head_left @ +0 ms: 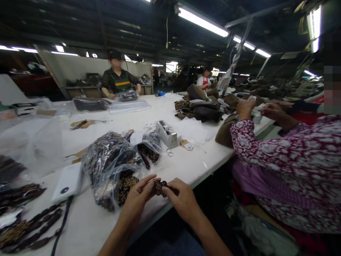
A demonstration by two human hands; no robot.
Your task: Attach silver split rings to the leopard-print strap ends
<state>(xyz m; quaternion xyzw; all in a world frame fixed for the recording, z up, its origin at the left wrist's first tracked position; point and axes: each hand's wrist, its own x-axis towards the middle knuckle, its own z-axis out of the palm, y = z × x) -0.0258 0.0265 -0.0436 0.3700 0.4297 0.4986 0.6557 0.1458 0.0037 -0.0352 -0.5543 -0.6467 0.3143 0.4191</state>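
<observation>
A small leopard-print fabric piece (159,187) is stretched between my two hands just over the table's front edge. My left hand (136,199) pinches its left end between thumb and fingers. At the other end, my right hand (181,199) grips it with thumb and forefinger. Just beyond my left hand lies a clear plastic bag (114,156) stuffed with leopard-print fabric pieces, some showing at its opening. Parts of the held piece are covered by my fingers, and its exact kind cannot be made out.
A grey tape dispenser (167,134) stands past the bag, near a paper tag (186,145). To the left lie a white phone (68,183), a black cord (61,225) and leopard-print straps (29,231). A co-worker's patterned sleeve (255,142) is close on the right, by brown bags (205,106).
</observation>
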